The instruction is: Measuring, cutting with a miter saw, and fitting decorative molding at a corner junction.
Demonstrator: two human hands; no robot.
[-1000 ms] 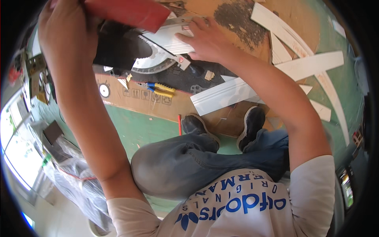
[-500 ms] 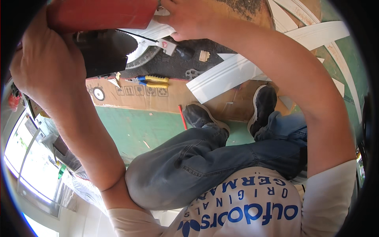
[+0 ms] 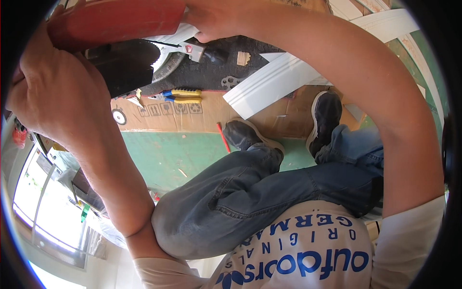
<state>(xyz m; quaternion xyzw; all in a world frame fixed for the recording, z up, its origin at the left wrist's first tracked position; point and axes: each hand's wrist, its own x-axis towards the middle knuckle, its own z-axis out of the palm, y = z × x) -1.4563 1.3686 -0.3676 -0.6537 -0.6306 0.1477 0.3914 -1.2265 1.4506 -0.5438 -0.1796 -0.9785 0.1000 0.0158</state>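
At the top left is a mitre saw with a red housing (image 3: 118, 24), a black body (image 3: 120, 70) and a curved degree scale (image 3: 171, 67). My left hand (image 3: 57, 94) is closed on the saw at its left, its fingertips hidden. My right hand (image 3: 204, 19) is closed on a white moulding strip (image 3: 175, 33) at the saw, its fingers partly hidden behind the red housing. Yellow-and-blue pliers (image 3: 185, 96) lie at the mat's near edge. A small wood offcut (image 3: 243, 58) and another white moulding (image 3: 260, 84) lie to the right.
My shoes and bent legs are below, beside a red pencil (image 3: 223, 137) on green flooring (image 3: 173, 151). Cardboard (image 3: 168, 120) runs under the mat. More white strips (image 3: 378, 21) lie at the upper right. Plastic-covered items and a bright window (image 3: 36, 188) are at the left.
The view has shifted, moving the scene upward. My left hand and the saw's red housing have moved leftward and lower relative to the mat. My right hand remains at the strip.
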